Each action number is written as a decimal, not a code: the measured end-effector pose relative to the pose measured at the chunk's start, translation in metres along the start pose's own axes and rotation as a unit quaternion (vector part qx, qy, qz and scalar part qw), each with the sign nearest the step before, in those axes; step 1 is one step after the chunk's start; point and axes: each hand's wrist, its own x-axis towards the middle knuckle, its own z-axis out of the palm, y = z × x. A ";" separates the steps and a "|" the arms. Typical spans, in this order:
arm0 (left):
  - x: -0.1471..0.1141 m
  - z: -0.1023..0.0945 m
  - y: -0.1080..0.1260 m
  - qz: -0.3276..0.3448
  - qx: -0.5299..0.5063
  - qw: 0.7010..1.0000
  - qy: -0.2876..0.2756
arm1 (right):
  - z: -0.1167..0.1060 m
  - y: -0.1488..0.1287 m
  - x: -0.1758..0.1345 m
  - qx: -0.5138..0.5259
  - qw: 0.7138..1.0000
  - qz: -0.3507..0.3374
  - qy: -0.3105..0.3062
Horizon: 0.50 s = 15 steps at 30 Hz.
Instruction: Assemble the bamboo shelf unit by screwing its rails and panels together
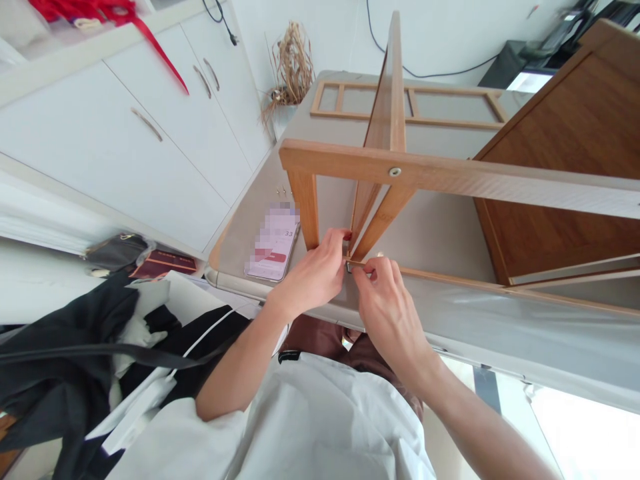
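Observation:
A wooden frame (340,159) with slats and an upright board (395,80) stands on the table in front of me. My left hand (323,270) is closed at the lower end of that board, its fingertips against the wood. Just right of it, my right hand (385,287) pinches at the frame's bottom rail (450,279). A small metal piece (349,267) shows between the two hands; what the right fingertips grip is too small to make out. A round metal fastener (395,172) sits in the frame's top rail.
A phone (273,243) lies left of my hands, with small screws (284,191) behind it. A flat wooden frame (450,123) lies at the table's back. A large brown panel (565,153) leans at right. White cabinets (125,127) and a dried plant (293,67) stand left.

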 end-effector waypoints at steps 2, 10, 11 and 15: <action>0.000 0.000 0.001 -0.003 0.000 1.000 -0.001 | 0.000 0.002 0.001 0.026 1.000 -0.005 0.007; 0.001 -0.001 0.002 -0.002 -0.005 1.000 -0.001 | 0.006 0.004 -0.003 0.063 0.998 0.000 0.020; 0.001 -0.001 0.001 -0.001 -0.005 1.000 0.000 | 0.007 0.005 -0.004 0.060 0.998 0.001 0.020; 0.000 0.000 0.001 -0.001 0.000 1.000 0.005 | 0.011 0.008 -0.007 0.070 0.997 -0.001 0.028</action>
